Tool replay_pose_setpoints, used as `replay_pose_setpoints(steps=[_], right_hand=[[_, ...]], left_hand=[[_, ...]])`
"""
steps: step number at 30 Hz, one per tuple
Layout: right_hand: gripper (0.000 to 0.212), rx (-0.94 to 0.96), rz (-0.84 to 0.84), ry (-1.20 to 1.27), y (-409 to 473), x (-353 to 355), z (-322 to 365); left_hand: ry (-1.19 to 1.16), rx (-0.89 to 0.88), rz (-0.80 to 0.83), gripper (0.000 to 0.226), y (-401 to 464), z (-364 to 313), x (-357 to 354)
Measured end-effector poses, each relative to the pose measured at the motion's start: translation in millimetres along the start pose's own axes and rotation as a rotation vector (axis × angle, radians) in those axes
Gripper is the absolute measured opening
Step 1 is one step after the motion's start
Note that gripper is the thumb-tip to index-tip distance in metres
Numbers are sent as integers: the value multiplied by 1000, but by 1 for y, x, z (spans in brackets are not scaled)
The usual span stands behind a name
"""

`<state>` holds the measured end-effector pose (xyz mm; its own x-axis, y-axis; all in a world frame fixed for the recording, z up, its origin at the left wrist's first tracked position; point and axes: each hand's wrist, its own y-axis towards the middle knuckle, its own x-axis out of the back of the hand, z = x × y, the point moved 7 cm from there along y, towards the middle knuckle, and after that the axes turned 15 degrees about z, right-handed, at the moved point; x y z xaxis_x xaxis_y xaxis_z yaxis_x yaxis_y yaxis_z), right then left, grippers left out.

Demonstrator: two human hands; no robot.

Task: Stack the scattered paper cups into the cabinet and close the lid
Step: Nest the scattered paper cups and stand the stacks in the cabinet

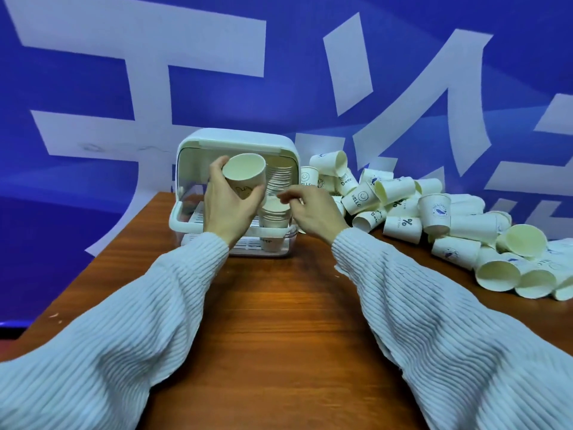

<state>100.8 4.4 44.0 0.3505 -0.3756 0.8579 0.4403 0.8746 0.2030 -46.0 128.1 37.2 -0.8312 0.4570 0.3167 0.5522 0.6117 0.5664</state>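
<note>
- Left hand wrapped around 1 paper cup, mouth tilted toward the camera, in front of the open cabinet.
- Right hand with fingers loosely curled, fingertips at the rim of the short stack inside; real pinch or not, cannot tell.
- Loose pile lying on the desk, right of the cabinet.
- Probably very light, thin-walled, easy to crush: best held around the side wall, gently.

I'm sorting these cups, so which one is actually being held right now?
The paper cup gripped in the left hand, raised before the cabinet, mouth toward the camera. The others sit stacked inside or piled on the table.
</note>
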Motion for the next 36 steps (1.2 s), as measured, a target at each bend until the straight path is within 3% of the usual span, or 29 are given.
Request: replay_pose_setpoints(steps=[5, 8, 10, 13, 17, 19, 23, 27, 33, 36], right_hand=[[29, 3, -110, 63, -15, 13, -23], [25, -24, -146, 70, -28, 17, -45], [24, -56, -150, 72, -35, 18, -61], [24, -146, -154, 44, -40, 21, -84], [31, -233, -43, -93, -27, 11, -104], [37, -235, 7, -197, -16, 1, -107], [61, -183, 127, -445, 8, -26, -105], [84, -283, 270, -485, 17, -54, -121], [89, -340, 259, -424, 21, -59, -132], [81, -360, 255, -347, 27, -61, -130]], left_hand=[[155, -78, 129, 85, 28, -18, -32], [668, 13, 330, 80, 23, 0, -61], [875, 45, 432, 90, 13, 16, -70], [832, 36, 415, 93, 9, 20, -68], [502, -151, 115, 66, -19, -4, -61], [447, -247, 38, 57, -44, -8, -68], [503, -270, 174, 59, -64, 1, -95], [536, -292, 196, 62, -66, 0, -97], [523, -255, 201, 64, -65, 2, -97], [531, -261, 201, 65, -66, 1, -98]])
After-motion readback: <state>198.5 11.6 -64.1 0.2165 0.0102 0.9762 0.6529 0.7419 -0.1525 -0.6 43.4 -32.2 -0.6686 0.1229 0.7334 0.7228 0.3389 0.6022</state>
